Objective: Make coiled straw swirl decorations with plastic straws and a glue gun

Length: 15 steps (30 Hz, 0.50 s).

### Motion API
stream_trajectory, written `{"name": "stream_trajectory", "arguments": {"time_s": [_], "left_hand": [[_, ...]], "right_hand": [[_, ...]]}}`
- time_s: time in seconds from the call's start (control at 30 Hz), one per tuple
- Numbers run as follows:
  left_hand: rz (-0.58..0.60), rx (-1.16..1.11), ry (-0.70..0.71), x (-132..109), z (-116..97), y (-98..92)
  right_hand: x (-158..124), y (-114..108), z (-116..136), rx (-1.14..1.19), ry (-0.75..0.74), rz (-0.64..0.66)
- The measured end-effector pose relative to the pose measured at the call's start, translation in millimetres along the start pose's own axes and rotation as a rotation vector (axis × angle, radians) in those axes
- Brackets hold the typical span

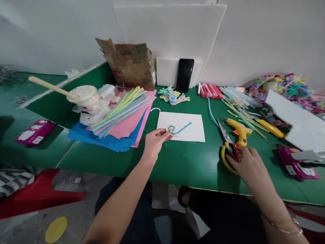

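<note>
Forearms point(124, 200): both reach in from the near side of the board point(191, 134), the left toward its near left corner, the right well to its right
Table edge point(215, 190): nearer the person than the board, with a strip of green table point(185, 166) between them
Left room: a narrow green gap from the board to the paper point(133, 128), which has stems point(122, 112) on top
Right room: a wider green stretch from the board to the scissors point(223, 157), with the glue gun point(238, 128) past their blades
Far room: a short green band behind the board, then the flowers point(173, 97) and the upright phone point(185, 74)
Left hand point(154, 142): over the board's near left edge, thumb and fingertips pinched together on the coil point(171, 128)
Coil: above the board's near left part, its blue tail pointing right; whether it rests there, cannot tell
Right hand point(251, 166): right of the board, half curled, thumb and fingers closed about the scissors' handle
</note>
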<state>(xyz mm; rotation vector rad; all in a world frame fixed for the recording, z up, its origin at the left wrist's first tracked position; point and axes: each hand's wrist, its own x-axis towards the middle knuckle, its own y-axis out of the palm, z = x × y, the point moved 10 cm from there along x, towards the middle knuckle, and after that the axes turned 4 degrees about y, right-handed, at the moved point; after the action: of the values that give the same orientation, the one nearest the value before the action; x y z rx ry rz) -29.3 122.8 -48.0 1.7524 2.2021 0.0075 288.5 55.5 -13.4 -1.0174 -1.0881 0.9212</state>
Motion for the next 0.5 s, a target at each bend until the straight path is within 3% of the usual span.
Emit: {"name": "stream_trajectory", "arguments": {"time_s": [0.23,0.37,0.5], "left_hand": [[-0.007,-0.028,-0.008,3.5,0.8,-3.3],[-0.028,-0.03,-0.015,3.8,-1.7,-6.0],[-0.018,-0.027,-0.012,3.2,-3.2,-4.7]], "right_hand": [[4.7,1.0,14.3,-0.185,0.055,0.047],[-0.8,6.7,-1.3,-0.199,0.14,0.085],[5.6,22.5,-27.3,-0.071,0.232,0.169]]}}
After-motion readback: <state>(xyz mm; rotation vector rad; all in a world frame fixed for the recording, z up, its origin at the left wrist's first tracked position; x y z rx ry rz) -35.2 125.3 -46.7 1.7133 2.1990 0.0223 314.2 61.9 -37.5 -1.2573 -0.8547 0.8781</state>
